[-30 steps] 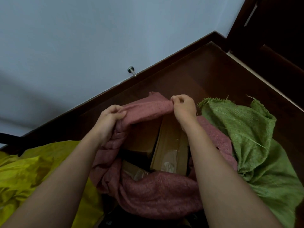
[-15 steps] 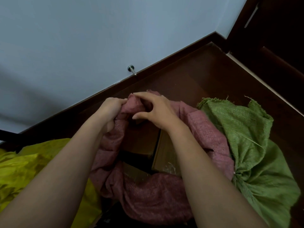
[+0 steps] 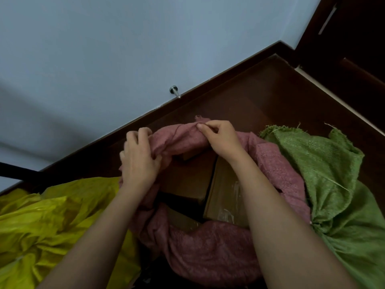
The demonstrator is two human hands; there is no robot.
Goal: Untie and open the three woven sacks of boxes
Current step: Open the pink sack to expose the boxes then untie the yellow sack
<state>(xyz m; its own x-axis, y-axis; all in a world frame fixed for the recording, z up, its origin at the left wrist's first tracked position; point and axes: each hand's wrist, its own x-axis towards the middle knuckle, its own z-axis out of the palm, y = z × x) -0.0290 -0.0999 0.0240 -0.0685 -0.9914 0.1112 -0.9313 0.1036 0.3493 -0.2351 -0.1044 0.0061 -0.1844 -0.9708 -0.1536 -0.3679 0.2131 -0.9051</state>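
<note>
A pink woven sack [image 3: 208, 253] stands open in the middle, with brown cardboard boxes [image 3: 187, 180] showing inside its mouth. My left hand [image 3: 139, 161] grips the bunched far-left rim of the pink sack. My right hand [image 3: 220, 136] pinches the far rim of the same sack between thumb and fingers. A green woven sack [image 3: 333, 174] lies to the right, still cinched at a knot low on its side. A yellow sack [image 3: 52, 226] lies crumpled at the left.
The sacks sit on a dark wooden floor [image 3: 260, 97] in a corner. A pale blue wall [image 3: 125, 49] with a dark skirting board runs behind, and a metal door stop [image 3: 174, 91] sticks out of it. A dark wooden door [image 3: 354, 38] is at the upper right.
My right hand moved back to the right along the pink sack's far rim and now pinches it. My left hand shifted down and gathered more of the rim's left side.
</note>
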